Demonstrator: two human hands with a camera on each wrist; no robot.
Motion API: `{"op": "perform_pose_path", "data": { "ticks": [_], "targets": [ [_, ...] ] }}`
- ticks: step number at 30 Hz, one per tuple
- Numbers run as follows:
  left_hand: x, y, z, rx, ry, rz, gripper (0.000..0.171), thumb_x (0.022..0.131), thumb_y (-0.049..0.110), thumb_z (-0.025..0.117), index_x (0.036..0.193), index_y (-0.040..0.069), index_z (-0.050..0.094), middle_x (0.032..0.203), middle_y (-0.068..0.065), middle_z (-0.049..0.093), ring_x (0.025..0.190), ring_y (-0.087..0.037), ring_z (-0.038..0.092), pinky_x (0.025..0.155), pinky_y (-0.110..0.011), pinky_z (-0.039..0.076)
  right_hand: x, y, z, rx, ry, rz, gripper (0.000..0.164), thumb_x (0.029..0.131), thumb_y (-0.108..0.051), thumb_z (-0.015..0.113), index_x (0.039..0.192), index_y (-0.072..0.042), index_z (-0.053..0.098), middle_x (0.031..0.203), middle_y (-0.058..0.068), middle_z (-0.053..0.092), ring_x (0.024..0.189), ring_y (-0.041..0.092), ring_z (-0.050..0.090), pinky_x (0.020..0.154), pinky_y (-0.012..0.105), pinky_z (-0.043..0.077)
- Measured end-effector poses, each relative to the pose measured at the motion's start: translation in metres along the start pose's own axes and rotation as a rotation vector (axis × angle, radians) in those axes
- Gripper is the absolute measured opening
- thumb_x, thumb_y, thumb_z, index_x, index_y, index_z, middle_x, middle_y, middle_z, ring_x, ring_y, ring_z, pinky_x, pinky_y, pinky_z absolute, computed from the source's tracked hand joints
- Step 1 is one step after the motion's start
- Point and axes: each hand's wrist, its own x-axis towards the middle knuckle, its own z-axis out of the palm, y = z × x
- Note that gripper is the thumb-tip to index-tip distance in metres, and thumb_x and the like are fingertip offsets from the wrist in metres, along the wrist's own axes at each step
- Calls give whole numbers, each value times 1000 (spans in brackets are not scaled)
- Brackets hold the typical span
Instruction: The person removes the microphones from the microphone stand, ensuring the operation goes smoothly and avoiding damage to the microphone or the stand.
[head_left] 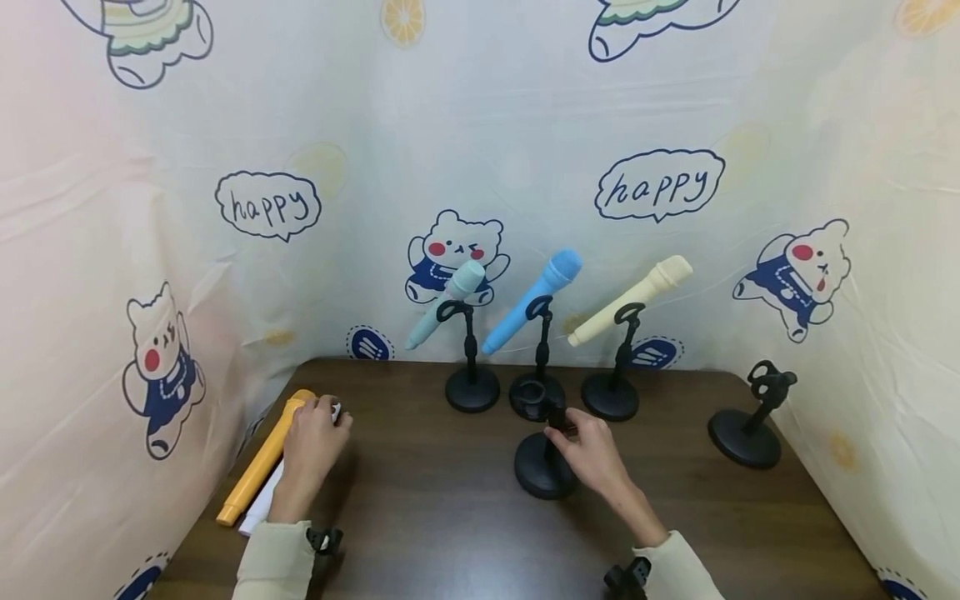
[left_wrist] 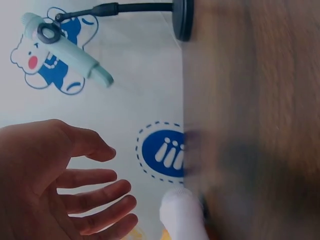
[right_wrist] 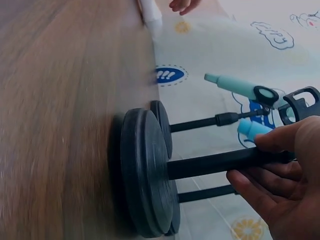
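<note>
My right hand (head_left: 595, 457) pinches the pole of a black microphone stand (right_wrist: 210, 165) between thumb and fingers. The stand's round base (head_left: 545, 468) is low over the table; I cannot tell whether it touches. At the table's left, my left hand (head_left: 309, 446) hovers over a white microphone (left_wrist: 182, 215) and a yellow microphone (head_left: 266, 458) lying side by side. Its fingers (left_wrist: 100, 195) are loosely spread, with nothing between them. The left hand and forearm partly hide the white microphone in the head view.
Behind stand three black stands holding a mint microphone (head_left: 447, 304), a blue microphone (head_left: 531, 302) and a cream microphone (head_left: 630, 300). A stand without a microphone (head_left: 746, 437) is at the right edge of the brown table (head_left: 442, 517). A patterned cloth (head_left: 480, 125) hangs around the back and sides.
</note>
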Motion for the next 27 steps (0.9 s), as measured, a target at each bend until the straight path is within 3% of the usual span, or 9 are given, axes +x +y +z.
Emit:
{"op": "perform_pose_path", "data": {
  "ticks": [9, 21, 27],
  "targets": [
    [-1, 21, 6, -58, 27, 35, 33, 97, 16, 70, 121, -7, 70, 110, -25, 70, 102, -43, 67, 86, -59, 56, -5, 13, -19, -21, -10, 67, 13, 95, -12, 81, 89, -11, 70, 92, 7, 78, 91, 21, 78, 76, 33, 64],
    [1, 60, 19, -259, 44, 81, 23, 99, 9, 67, 118, 0, 75, 108, -16, 76, 95, -31, 72, 84, -50, 59, -5, 30, -44, -42, -5, 95, 6, 100, -15, 76, 102, -10, 75, 102, 8, 80, 97, 25, 78, 85, 43, 65],
    [1, 79, 22, -332, 22, 80, 22, 99, 9, 68, 119, 2, 75, 106, -14, 77, 95, -28, 73, 82, -49, 59, -7, 37, -60, -76, 13, 99, 10, 101, -16, 75, 105, -8, 76, 103, 11, 80, 98, 27, 78, 81, 34, 64]
  ]
}}
